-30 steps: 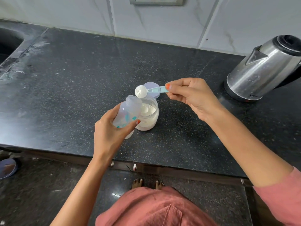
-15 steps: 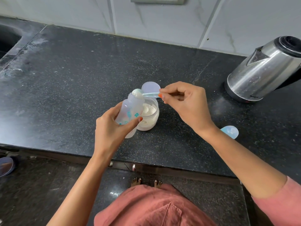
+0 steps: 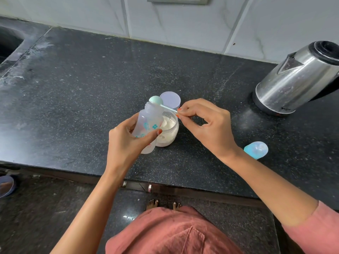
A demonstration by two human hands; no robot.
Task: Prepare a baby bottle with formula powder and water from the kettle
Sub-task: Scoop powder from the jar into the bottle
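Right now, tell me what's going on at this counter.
A person is filling a baby bottle with formula. The left hand holds the open bottle tilted over the counter, beside the open jar of powder. The right hand pinches the handle of a small scoop, turned over at the bottle's mouth. The jar's lid lies behind the jar, the bottle's cap lies off to the right, and the kettle stands untouched at the far right.

Baby bottle [image 3: 149, 123]: translucent, printed, uncapped, tilted. Scoop [image 3: 156, 101]: pale teal, inverted over bottle mouth. Formula jar [image 3: 167, 131]: open, white powder inside, on counter. Kettle [image 3: 297, 77]: steel, upright, far right.
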